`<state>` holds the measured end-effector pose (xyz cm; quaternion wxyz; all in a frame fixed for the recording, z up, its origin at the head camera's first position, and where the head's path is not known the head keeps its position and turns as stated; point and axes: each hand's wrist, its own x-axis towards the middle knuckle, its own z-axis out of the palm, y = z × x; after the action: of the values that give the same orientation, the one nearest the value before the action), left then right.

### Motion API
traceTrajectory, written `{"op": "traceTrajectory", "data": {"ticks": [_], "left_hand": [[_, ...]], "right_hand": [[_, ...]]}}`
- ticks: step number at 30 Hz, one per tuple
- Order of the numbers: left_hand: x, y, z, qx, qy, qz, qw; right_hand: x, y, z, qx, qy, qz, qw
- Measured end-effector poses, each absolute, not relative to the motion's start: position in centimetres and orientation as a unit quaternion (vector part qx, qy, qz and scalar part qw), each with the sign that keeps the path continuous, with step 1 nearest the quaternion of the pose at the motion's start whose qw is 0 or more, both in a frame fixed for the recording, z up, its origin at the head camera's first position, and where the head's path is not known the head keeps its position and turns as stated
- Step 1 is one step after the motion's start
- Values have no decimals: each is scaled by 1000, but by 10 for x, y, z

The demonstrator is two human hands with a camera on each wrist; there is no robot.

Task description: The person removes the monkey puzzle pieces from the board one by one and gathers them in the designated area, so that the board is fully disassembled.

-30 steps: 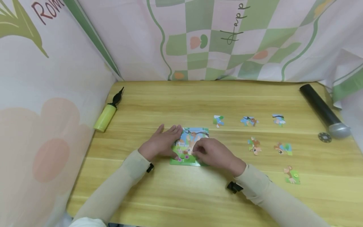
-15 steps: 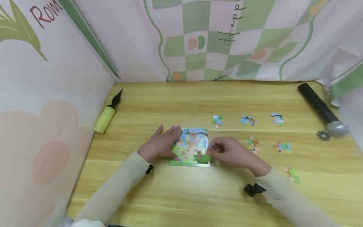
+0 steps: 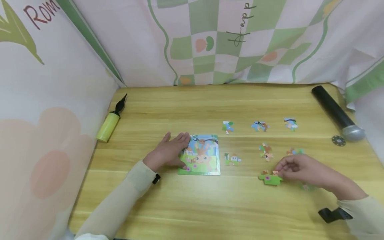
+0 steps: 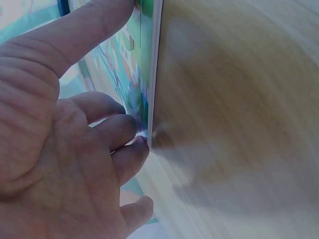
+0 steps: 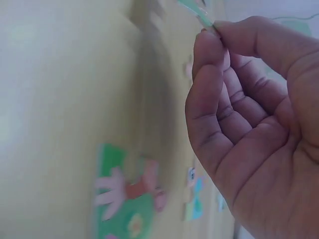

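My left hand (image 3: 168, 151) rests with fingers spread on the left side of a square puzzle board (image 3: 199, 173) printed with a rabbit scene. In the left wrist view, the thumb lies over the board's face (image 4: 144, 50) and the fingertips touch near its edge. Well to the right, my right hand (image 3: 309, 171) pinches a green puzzle piece (image 3: 271, 180) with a pink flower between thumb and fingers, above the table. Only the piece's thin edge (image 5: 197, 11) shows in the right wrist view. Beside the board lies a house puzzle piece (image 3: 232, 159).
Loose puzzle pieces lie at the back (image 3: 260, 126) and middle right (image 3: 266, 152); another piece (image 5: 124, 199) is partly behind my right hand in the head view. A yellow hand pump (image 3: 109, 125) lies left, a microphone (image 3: 336, 111) and black disc (image 3: 338, 140) far right.
My right hand has lifted the green puzzle piece away from the board and carried it right. The house piece beside the board has come into sight. My left hand stays on the board.
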<state>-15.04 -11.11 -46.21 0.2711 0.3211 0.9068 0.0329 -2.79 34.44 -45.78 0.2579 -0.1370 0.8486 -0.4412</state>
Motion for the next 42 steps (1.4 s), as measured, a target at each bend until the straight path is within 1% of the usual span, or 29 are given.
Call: {"op": "traceTrajectory", "data": {"ticks": [5, 12, 21, 27, 34, 39, 42], "left_hand": [[-150, -111, -461, 325, 906, 41, 266], [-149, -111, -460, 328, 905, 47, 267], [-151, -110, -463, 323, 906, 38, 272], [-150, -110, -464, 325, 906, 39, 270], [-149, -110, -463, 322, 907, 39, 270], [-149, -111, -462, 321, 906, 44, 271], [-149, -112, -462, 326, 905, 48, 269]], "right_hand": [[-23, 348, -465, -123, 846, -448, 260], [-21, 344, -468, -134, 870, -420, 221], [-23, 344, -467, -133, 880, -407, 207], [-21, 343, -471, -132, 896, -383, 181], [-19, 343, -469, -120, 908, -365, 168], [-20, 342, -464, -129, 913, -359, 148], [-23, 336, -460, -135, 908, -367, 149]]}}
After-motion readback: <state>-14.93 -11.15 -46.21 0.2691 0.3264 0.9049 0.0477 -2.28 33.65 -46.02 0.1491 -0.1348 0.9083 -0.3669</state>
